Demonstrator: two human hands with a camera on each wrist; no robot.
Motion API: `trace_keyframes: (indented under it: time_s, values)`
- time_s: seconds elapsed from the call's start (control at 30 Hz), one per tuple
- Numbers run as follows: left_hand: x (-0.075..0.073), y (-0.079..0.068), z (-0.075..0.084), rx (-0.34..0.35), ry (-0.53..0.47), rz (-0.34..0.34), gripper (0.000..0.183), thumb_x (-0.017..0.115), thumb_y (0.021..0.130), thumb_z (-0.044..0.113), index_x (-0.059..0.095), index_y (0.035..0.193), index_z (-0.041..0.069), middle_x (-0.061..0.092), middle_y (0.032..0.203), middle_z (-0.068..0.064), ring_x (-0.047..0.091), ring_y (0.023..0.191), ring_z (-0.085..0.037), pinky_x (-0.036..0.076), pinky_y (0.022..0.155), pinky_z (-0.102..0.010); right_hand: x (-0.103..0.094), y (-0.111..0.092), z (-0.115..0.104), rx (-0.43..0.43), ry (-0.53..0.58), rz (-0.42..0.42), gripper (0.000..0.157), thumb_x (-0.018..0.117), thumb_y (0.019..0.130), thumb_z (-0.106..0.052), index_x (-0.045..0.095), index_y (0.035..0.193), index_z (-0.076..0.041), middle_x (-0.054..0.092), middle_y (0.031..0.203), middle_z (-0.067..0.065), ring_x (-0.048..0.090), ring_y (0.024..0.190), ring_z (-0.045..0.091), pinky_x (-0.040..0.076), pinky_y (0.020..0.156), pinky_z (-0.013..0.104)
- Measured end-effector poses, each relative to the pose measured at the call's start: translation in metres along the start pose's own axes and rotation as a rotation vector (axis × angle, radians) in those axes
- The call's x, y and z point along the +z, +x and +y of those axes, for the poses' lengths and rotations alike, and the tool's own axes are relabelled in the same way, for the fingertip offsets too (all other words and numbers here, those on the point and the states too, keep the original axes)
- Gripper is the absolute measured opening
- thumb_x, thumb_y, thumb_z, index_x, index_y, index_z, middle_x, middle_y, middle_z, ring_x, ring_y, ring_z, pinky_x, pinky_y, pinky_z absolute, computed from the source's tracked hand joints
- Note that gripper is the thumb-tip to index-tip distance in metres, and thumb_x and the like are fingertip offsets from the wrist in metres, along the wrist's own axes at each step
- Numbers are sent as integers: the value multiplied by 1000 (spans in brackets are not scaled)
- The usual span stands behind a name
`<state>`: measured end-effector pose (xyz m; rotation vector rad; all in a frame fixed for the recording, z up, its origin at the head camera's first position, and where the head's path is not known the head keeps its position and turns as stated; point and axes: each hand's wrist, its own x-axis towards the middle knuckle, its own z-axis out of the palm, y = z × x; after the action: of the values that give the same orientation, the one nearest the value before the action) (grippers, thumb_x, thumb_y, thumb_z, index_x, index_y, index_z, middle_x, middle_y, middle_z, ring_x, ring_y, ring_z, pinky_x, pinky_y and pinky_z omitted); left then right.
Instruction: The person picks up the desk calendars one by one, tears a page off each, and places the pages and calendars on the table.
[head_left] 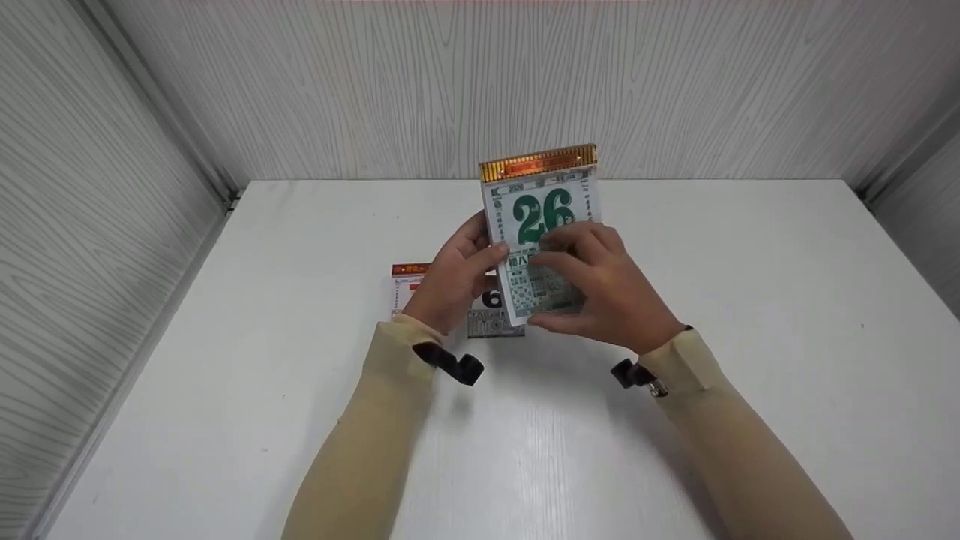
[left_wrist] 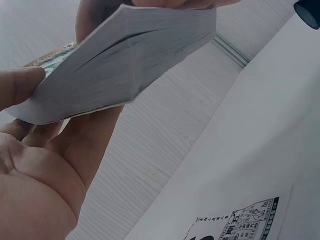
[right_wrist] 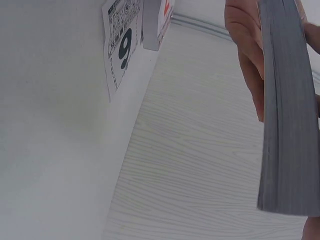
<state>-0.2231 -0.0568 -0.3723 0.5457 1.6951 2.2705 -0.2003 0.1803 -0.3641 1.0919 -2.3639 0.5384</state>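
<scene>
A thick tear-off calendar (head_left: 536, 180) with a gold and red header and a green 26 is held up, tilted, above the table. My left hand (head_left: 457, 274) grips its left side, thumb on the front and fingers behind. My right hand (head_left: 619, 289) is over the lower front page, fingers bent against it and thumb at the bottom edge. In the left wrist view the calendar's page edges (left_wrist: 135, 55) are slightly fanned. How much paper the right fingers pinch is hidden.
A loose calendar page (head_left: 496, 325) with a black 6 lies on the white table (head_left: 300, 375), partly behind the left hand. Beside it is another calendar (head_left: 405, 279) with a red header; its thick side shows in the right wrist view. Wood-grain panels (head_left: 450, 90) surround the table.
</scene>
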Motion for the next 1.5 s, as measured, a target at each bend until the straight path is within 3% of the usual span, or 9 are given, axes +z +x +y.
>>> trace_keyframes:
  time_s: [0.17, 0.3, 0.47, 0.6, 0.73, 0.97, 1.1, 1.27, 1.5]
  values:
    - [-4, -1, -2, 10, -70, -34, 57, 53, 109, 23, 31, 162, 25, 56, 148, -10, 67, 115, -35, 57, 96, -45, 1, 3, -8, -29, -92, -93, 80, 92, 75, -48, 60, 143, -21, 47, 147, 9, 38, 139, 29, 39, 116, 45]
    - [-7, -2, -3, 8, -113, -51, 54, 51, 110, 23, 33, 160, 26, 57, 146, -13, 68, 112, -35, 59, 93, -45, -1, 6, -14, -51, -140, -95, 72, 93, 78, -34, 64, 142, -19, 52, 144, 11, 45, 135, 31, 40, 116, 47]
    - [-7, -3, -3, 10, -140, -52, 53, 44, 111, 32, 31, 161, 25, 56, 148, -13, 65, 122, -34, 55, 100, -43, -2, 8, -19, -60, -136, -92, 70, 91, 81, -28, 63, 143, -16, 55, 145, 11, 50, 136, 31, 43, 115, 46]
    - [-6, -3, -4, -7, -181, -29, 50, 43, 112, 36, 35, 160, 26, 57, 148, -11, 63, 125, -31, 55, 99, -40, -2, 7, -18, -43, -74, -108, 65, 87, 85, -28, 62, 144, -14, 53, 148, 11, 50, 138, 29, 48, 110, 44]
    - [-5, -1, -6, -13, -196, -8, 49, 44, 112, 31, 37, 160, 26, 57, 147, -11, 64, 121, -27, 55, 94, -36, -2, 5, -14, -32, -3, -109, 50, 77, 89, -24, 68, 137, -13, 53, 149, 9, 49, 140, 26, 53, 103, 45]
    - [-2, 0, -8, -28, -220, 40, 54, 41, 113, 33, 26, 163, 24, 51, 154, 0, 54, 139, -20, 44, 114, -38, -5, 7, -16, -65, 134, -39, 17, 73, 95, -7, 78, 112, -5, 68, 133, 6, 60, 130, 22, 53, 103, 39]
    - [-1, -1, -10, -24, -169, 20, 55, 36, 111, 32, 23, 164, 24, 46, 158, 5, 50, 142, -17, 39, 118, -40, -7, 6, -20, 21, 202, 19, 22, 78, 93, -7, 76, 115, -4, 74, 121, 5, 70, 113, 18, 58, 93, 34]
    - [-2, -2, -11, -11, -120, -7, 69, 38, 99, 18, 19, 165, 21, 42, 160, 4, 52, 141, -21, 37, 119, -44, -8, 6, -22, 117, 252, 42, 29, 81, 90, -8, 71, 117, -5, 76, 110, 5, 72, 95, 13, 60, 82, 31]
    - [-3, -3, -11, 9, -138, -23, 74, 38, 95, 6, 17, 165, 17, 43, 160, 0, 51, 141, -24, 42, 115, -41, -9, 6, -18, 182, 425, 55, 21, 83, 88, -10, 70, 104, -6, 75, 117, -1, 67, 94, 9, 56, 79, 27]
